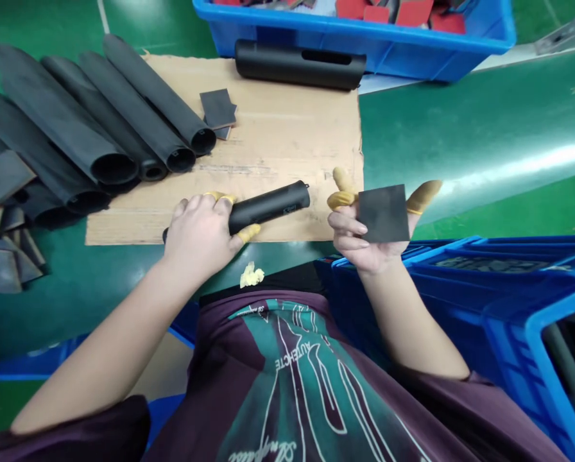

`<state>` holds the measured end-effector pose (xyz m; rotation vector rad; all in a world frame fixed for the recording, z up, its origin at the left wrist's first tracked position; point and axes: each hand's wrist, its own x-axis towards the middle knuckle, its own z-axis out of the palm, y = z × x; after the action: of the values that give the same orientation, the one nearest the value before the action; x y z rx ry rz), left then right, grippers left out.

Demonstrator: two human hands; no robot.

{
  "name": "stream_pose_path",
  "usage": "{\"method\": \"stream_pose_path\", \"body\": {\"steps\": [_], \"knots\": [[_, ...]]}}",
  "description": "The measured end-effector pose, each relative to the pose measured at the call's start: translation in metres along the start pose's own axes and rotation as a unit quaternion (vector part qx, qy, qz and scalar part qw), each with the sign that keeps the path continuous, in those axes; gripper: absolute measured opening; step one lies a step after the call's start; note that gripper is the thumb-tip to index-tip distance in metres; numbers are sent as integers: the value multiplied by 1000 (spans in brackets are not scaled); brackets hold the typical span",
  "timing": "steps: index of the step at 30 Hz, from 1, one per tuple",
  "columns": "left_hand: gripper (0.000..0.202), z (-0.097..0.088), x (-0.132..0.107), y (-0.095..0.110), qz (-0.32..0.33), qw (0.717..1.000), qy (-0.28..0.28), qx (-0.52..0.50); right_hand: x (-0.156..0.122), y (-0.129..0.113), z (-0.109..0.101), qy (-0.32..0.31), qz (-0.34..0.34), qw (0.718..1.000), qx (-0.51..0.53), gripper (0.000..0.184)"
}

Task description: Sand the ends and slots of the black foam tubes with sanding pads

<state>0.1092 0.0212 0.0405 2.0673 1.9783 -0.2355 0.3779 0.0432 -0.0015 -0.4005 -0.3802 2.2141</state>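
My left hand [198, 234], with yellow covers on some fingertips, is closed round a slim black tube [271, 206] low over the cardboard's front edge. Small pale print shows near the tube's right end. To the right, my right hand [359, 237] holds a dark square sanding pad [384, 213] across its palm and fingers, apart from the tube. Yellow finger covers show on its thumb and some fingers. The pad hides part of the palm.
Several black tubes [119, 109] lie side by side at left, with loose square pads [217, 109] near them. Another slotted tube [300, 64] rests against a blue bin [364, 35] at the back. Blue crates [499, 282] stand at right. Crumpled yellow scraps [251, 276] lie near my shirt.
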Motion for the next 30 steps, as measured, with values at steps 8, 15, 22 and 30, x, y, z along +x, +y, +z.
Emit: {"method": "stream_pose_path", "body": {"steps": [8,15,22,30], "knots": [[58,21,-7,2,-55,990,124,-42,1,1,14,46,37,998,-33,60],[58,26,-22,-32,6,987,152,-49,4,15,27,230,-27,960,-154,36],[54,26,-32,-40,4,987,124,-104,10,25,33,284,-160,889,-321,44],[65,36,-49,-70,-23,974,136,-179,9,37,31,291,-206,858,-370,49]]}}
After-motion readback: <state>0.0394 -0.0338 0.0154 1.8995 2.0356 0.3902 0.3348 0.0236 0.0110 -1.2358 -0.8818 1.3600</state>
